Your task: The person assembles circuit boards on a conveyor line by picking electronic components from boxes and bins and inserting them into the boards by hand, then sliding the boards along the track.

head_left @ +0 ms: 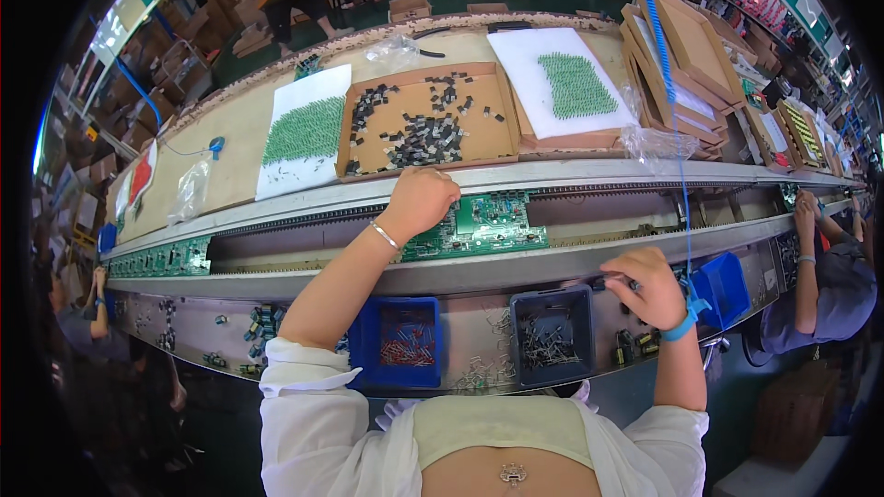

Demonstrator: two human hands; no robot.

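A green circuit board (488, 224) lies on the conveyor rails in front of me. My left hand (419, 202) rests on the board's left end with the fingers curled down; a thin bracelet circles its wrist. My right hand (649, 285), with a blue wrist strap and a coiled blue cord, hovers with fingers pinched at the near rail, just right of a dark bin (551, 333) of small wire parts. What it pinches is too small to make out. A blue bin (399, 340) with red parts sits below my left forearm.
Behind the rails is a flat cardboard tray (502, 143) of dark components, flanked by two white foam sheets (285, 175) (529, 74) stuck with green parts. Another blue bin (727, 285) sits at the right. A second board (161, 260) lies at the left. Other workers' arms (806, 248) reach in at both sides.
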